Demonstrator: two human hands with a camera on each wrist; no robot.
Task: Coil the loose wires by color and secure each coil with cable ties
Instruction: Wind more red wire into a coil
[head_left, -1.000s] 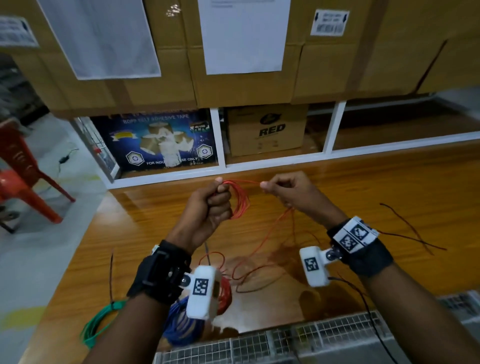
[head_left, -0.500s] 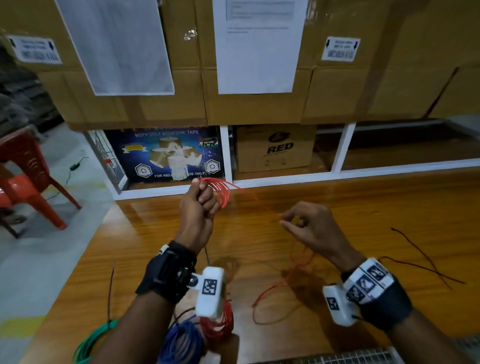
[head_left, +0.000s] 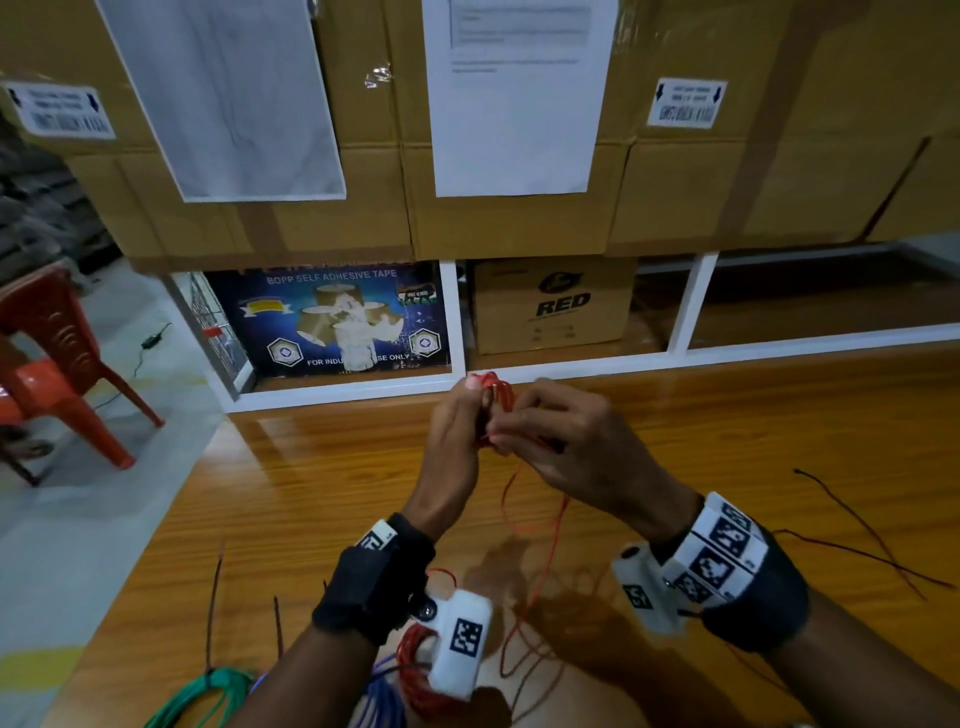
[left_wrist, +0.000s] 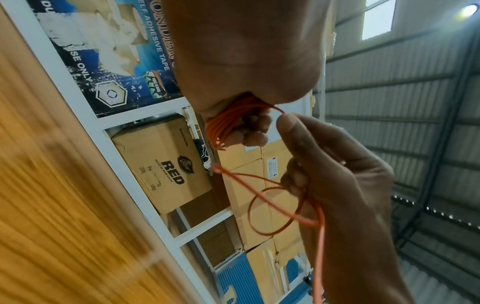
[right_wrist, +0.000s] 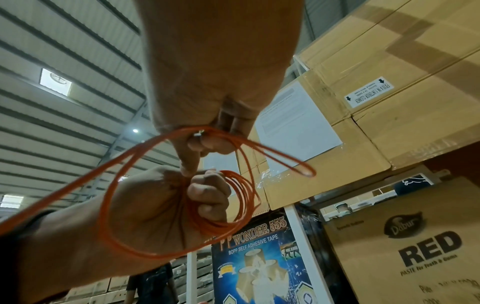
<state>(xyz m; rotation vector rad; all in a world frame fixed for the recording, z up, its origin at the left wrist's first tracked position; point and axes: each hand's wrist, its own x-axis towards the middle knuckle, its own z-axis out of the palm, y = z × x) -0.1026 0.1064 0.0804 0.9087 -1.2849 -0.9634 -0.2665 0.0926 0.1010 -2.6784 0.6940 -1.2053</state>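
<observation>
My left hand (head_left: 457, 431) is raised above the wooden table (head_left: 311, 493) and grips a small coil of red wire (head_left: 496, 395) in its fist; the coil (right_wrist: 239, 197) loops out past the knuckles. My right hand (head_left: 550, 436) is pressed against the left and pinches the loose run of the same red wire (right_wrist: 202, 133), which hangs in a loop (left_wrist: 272, 209) down to the table (head_left: 540, 551). Near the front edge lie a finished red coil (head_left: 415, 670), a blue coil (head_left: 382, 701) and a green coil (head_left: 208, 696).
Thin black cable ties (head_left: 857, 525) lie on the table at the right, and others (head_left: 213, 608) at the left. White shelving (head_left: 457, 322) with cardboard boxes (head_left: 550, 306) stands behind the table. A red plastic chair (head_left: 52, 364) is on the floor at the left.
My right hand has come up from the table to meet the left hand at the coil, bringing the loose red wire with it. The left hand has kept its grip.
</observation>
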